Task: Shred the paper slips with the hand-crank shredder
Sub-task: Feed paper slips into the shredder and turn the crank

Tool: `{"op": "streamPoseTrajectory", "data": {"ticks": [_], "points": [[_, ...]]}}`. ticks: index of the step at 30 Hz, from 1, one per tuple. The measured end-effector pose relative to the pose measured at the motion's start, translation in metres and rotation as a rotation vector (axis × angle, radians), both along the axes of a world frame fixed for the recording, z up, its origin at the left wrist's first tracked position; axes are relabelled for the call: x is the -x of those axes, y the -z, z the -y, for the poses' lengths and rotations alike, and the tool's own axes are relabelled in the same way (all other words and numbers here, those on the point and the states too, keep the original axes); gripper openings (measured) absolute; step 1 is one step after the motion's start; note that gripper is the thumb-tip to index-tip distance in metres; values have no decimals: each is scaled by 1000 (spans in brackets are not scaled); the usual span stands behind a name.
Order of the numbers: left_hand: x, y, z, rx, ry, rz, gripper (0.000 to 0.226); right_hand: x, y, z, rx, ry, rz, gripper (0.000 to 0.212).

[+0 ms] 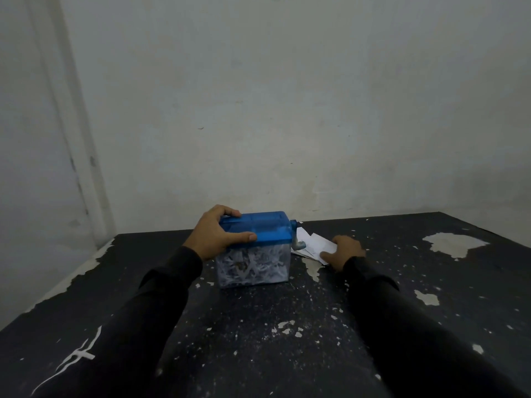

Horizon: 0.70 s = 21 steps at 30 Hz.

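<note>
The hand-crank shredder (258,229) has a blue top and a clear bin (253,267) packed with white paper shreds; it stands on the dark table near the back wall. My left hand (215,234) grips the left end of the blue top, thumb along the front edge and fingers over the back. The crank (296,234) sticks out of the shredder's right side, with nothing holding it. Right of it lie several white paper slips (314,244) in a loose pile. My right hand (343,251) rests on the pile's right edge, thumb against the nearest slip.
The black table (258,326) has chipped paint and pale bare patches, one large at the back right (454,244). A white wall (273,110) rises right behind the table. The table's left edge (69,280) runs diagonally beside a pale wall.
</note>
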<state>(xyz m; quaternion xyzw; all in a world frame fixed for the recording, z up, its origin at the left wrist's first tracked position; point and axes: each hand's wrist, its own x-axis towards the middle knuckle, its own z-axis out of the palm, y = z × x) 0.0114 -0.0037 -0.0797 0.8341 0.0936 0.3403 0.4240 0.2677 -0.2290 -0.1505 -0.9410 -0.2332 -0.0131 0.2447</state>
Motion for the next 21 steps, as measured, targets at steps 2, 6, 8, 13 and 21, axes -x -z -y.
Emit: {"op": "streamPoseTrajectory", "data": {"ticks": [2, 6, 8, 13, 21], "points": [[0, 0, 0, -3, -6, 2, 67, -1, 1, -6, 21, 2, -32, 59], [1, 1, -1, -4, -1, 3, 77, -3, 3, -9, 41, 13, -59, 54], [1, 2, -2, 8, -1, 8, 79, -3, 1, -9, 41, 21, -87, 55], [0, 1, -3, -10, -10, 1, 78, -10, 0, -12, 38, 22, -122, 65], [0, 0, -2, 5, -13, -6, 78, -2, -6, -9, -170, 2, -114, 17]]}}
